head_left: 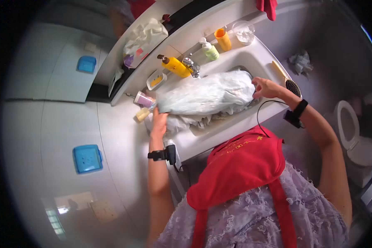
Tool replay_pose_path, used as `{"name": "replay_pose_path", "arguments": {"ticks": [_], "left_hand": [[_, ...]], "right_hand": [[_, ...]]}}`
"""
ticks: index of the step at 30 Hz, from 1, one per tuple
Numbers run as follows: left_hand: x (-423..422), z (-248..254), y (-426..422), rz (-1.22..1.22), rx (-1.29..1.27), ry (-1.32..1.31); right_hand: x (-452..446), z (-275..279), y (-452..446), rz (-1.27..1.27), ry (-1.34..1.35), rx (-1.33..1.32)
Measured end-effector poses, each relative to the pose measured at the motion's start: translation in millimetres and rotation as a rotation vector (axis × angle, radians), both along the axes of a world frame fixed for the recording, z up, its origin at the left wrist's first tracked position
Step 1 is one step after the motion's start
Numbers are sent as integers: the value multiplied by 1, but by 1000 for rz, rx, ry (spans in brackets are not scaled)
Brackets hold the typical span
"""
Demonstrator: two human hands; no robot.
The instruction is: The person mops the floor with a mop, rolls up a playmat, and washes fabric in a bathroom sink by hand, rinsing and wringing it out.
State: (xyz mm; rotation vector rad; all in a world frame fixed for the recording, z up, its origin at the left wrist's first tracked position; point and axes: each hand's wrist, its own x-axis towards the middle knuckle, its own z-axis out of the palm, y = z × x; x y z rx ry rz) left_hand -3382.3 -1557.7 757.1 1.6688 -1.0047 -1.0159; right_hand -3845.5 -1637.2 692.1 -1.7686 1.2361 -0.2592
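A white, thin plastic bag stretches lengthwise over the sink, bulging in the middle and crumpled along its lower edge. At its left end, my left hand grips the plastic, close to a pink-and-white cup. My right hand is at the opposite end, fingers curled and pinching the bag's edge. Much of the basin is hidden under the bag. The chrome faucet stands just behind it.
Along the sink's back rim are a yellow pump bottle, a green pump bottle, an orange cup, a clear tub and a soap dish. A hairbrush lies at the right edge. A toilet stands right.
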Motion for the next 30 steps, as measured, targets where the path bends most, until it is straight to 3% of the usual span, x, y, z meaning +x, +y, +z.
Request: {"name": "replay_pose_path", "arguments": {"ticks": [1, 4, 7, 8, 14, 18, 22, 25, 30], "left_hand": [[-2, 23, -2, 16, -79, 72], [-12, 103, -14, 17, -207, 375], [-35, 180, -26, 97, -291, 391], [-52, 203, -28, 106, -343, 391], [-114, 281, -37, 50, -541, 394], [-137, 305, -37, 70, -652, 284], [-154, 329, -39, 51, -765, 315], [-155, 341, -42, 40, -820, 275], [-130, 330, -33, 65, -911, 224]], "right_hand": [[-7, 1, 6, -1, 41, 61], [-10, -43, 7, -5, -85, -230], [17, -1, 10, 1, -125, -104], [29, -4, 9, 18, -247, -182], [105, -13, 5, -23, -254, -427], [123, 15, 0, -89, -567, -472], [119, 44, -21, -71, -611, -504], [109, 64, -48, -147, -570, -329], [82, 105, -63, -121, -597, -421]]}}
